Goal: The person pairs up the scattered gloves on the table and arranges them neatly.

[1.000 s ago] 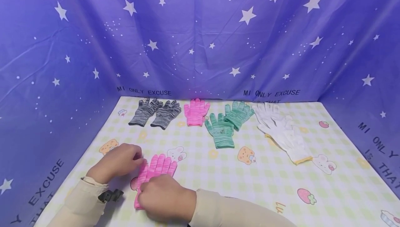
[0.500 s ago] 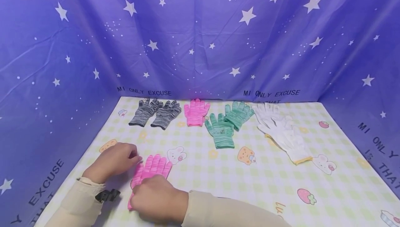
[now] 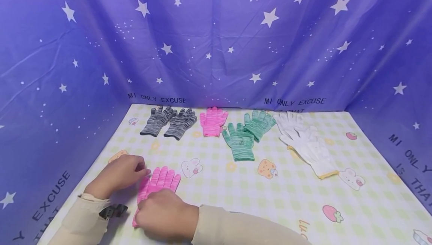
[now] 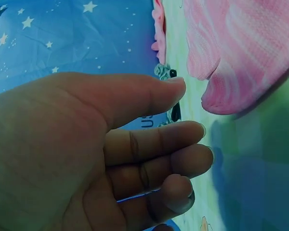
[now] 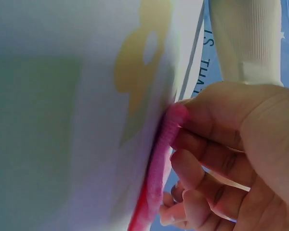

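A pink knit glove (image 3: pixel 164 178) lies on the table, fingers pointing away, near the front left. My right hand (image 3: pixel 168 213) covers its cuff half and pinches its edge between thumb and fingers; the right wrist view shows the glove (image 5: pixel 156 168) seen edge-on at the fingertips. Beside the glove's left side hovers my left hand (image 3: pixel 118 175). In the left wrist view that hand (image 4: pixel 91 139) has loosely bent fingers with nothing between them, a small gap away from the glove (image 4: pixel 260 48). The right hand hides part of the palm and cuff.
Along the back lie two grey-black gloves (image 3: pixel 180 124), another pink glove (image 3: pixel 213 122), two overlapping green gloves (image 3: pixel 239 142) and white gloves with yellow cuffs (image 3: pixel 305 145). A checked cloth (image 3: pixel 283 209) covers the table. Purple star curtains (image 3: pixel 216 38) enclose the back and sides.
The near pink glove has slid left across the cloth with my right hand on it. My left hand has shifted slightly left as well. The gloves at the back stay put.
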`<state>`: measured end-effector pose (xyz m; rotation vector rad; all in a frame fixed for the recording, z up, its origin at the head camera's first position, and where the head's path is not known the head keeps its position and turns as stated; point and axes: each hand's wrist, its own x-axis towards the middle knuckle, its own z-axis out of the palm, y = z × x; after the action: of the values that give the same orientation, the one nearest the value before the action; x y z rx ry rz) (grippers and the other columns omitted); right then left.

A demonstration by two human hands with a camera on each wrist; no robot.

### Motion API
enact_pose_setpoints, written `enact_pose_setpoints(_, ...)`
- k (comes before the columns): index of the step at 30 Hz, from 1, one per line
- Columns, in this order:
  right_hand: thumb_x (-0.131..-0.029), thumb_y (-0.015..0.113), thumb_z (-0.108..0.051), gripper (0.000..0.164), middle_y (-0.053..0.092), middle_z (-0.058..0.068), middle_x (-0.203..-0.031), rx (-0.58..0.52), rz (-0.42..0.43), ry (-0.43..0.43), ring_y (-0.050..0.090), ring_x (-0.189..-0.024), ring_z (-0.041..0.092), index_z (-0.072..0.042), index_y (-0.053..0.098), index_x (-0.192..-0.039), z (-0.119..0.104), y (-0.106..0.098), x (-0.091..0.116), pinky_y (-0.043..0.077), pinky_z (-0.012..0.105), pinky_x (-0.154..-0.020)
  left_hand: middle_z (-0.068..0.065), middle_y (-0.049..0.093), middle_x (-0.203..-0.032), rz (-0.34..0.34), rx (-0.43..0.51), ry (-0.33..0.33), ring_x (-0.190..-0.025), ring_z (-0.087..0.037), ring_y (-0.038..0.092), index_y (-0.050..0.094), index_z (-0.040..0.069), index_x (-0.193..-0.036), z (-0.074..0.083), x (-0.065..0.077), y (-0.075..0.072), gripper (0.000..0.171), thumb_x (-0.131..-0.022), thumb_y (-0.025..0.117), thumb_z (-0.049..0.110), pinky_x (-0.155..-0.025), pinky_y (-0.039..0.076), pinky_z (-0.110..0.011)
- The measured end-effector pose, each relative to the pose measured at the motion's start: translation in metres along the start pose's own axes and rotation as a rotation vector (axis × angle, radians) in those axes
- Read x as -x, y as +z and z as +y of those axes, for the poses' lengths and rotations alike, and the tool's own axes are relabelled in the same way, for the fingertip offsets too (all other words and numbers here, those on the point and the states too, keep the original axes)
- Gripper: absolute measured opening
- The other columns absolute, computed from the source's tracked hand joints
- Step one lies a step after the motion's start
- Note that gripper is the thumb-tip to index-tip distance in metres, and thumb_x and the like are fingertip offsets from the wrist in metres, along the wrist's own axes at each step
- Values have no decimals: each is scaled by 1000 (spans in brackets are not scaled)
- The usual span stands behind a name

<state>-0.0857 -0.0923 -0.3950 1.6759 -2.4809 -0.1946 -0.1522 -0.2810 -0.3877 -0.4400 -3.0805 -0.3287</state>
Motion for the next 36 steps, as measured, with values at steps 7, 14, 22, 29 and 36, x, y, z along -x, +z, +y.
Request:
enact_pose_setpoints(7,-87,57,-38,14,49,-15,-75,-25,49,53,50,-59,5,-32,54,-75,26,-6,6,38,26,-44,12,52,-63,-17,49,13,-59,-8,46,59,25,-71,9,0,-2,16,-81,70,31,-60,39,-29)
enact_pose_setpoints(14,-84,57,-30,17,50,-11,-69,-81,108,239,46,-53,8,-26,53,-68,83,-5,13,38,28,-43,7,57,-76,-13,77,22,-68,-9,51,65,19,-85,27,-1,-3,15,-80,71,33,-62,44,-31)
enact_pose_setpoints(22,-83,58,-27,20,48,-9,-65,-88,142,383,47,-54,9,-24,50,-64,138,5,25,36,29,-42,5,63,-90,31,73,36,-80,-12,59,68,18,-92,40,-7,-6,18,-81,70,32,-67,48,-35)
enact_pose_setpoints(29,-85,55,-26,23,50,-6,-62,-144,129,516,47,-54,10,-22,51,-63,176,17,27,37,29,-43,6,62,-93,48,38,60,-81,-12,58,67,18,-93,47,-4,-8,21,-81,69,34,-68,48,-37)
enact_pose_setpoints(36,-88,53,-31,29,51,-3,-60,-232,76,722,50,-55,14,-20,52,-62,203,27,23,40,34,-43,5,59,-81,-1,0,-33,-72,-11,55,67,17,-87,39,6,-7,18,-77,72,31,-62,47,-36)
